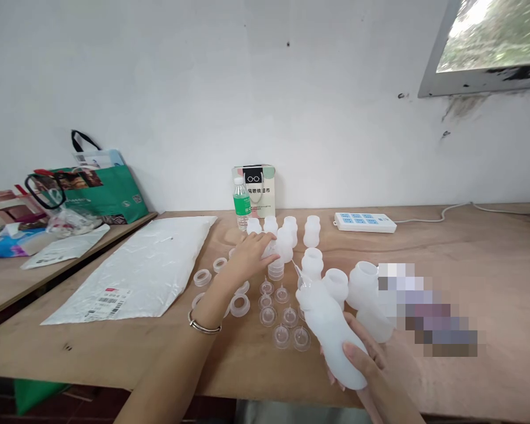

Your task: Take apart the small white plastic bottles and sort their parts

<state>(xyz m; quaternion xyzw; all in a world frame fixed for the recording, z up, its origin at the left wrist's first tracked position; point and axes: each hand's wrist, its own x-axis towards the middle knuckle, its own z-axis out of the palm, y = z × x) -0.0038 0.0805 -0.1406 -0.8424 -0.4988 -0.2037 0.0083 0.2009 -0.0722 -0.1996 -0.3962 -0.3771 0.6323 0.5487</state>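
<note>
My right hand (357, 359) is wrapped around a translucent white baby bottle (335, 335), held tilted with its top to the upper left. A clear nipple (304, 277) sits at the bottle's mouth. Further back, my left hand (256, 250) reaches in with thumb and fingers curled around a clear cap at the top of a stack of clear caps (276, 271); the fingers partly hide it. Several clear nipples (290, 317) stand in rows on the table between my arms. Several translucent collar rings (239, 305) lie around my left forearm, some hidden behind it.
Several open bottles (312, 263) stand behind the held one. At the wall are a green-labelled water bottle (242, 205), a paper bag (265, 188) and a power strip (364, 222). A white plastic mailer (145, 265) lies left; a green bag (110, 194) stands beyond it. A patch at right is pixelated.
</note>
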